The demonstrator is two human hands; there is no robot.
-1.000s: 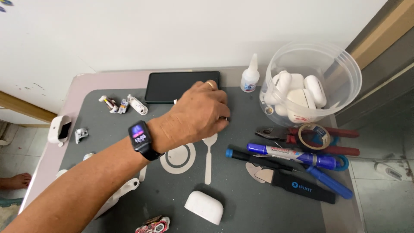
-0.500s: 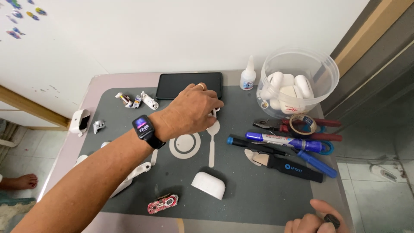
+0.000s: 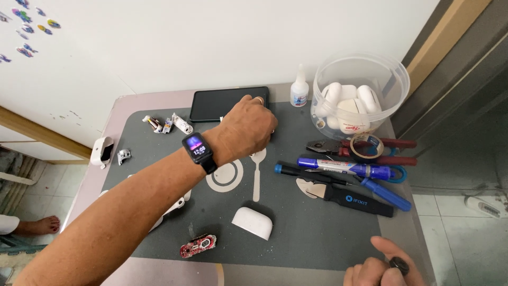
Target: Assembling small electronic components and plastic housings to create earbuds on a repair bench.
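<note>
While my left arm stretches across the grey mat point(image 3: 317, 233), that mat fills most of the small table point(image 3: 159, 100), leaving a pale strip of tabletop along its far and left edges. Bare mat lies open between the white case point(image 3: 253, 222) near me and the tools to the right of it. Beyond the mat's far right corner stands a clear tub point(image 3: 365, 85) of white cases, hard against the table's right edge, a glue bottle point(image 3: 299, 90) just left of it. At the mat's far edge lies a dark tablet point(image 3: 222, 103); my left hand point(image 3: 246, 130) is curled knuckles-up at its near right corner, fingertips down and hidden, so I cannot tell whether they grip anything. Right of the hand lie pliers point(image 3: 360, 148), a tape roll point(image 3: 366, 145), a blue marker point(image 3: 344, 168) and a black tool point(image 3: 349, 195). My right hand point(image 3: 378, 267), at the mat's near right corner, pinches a small dark round part point(image 3: 400, 265). A red circuit board point(image 3: 197, 246) lies left of the white case.
</note>
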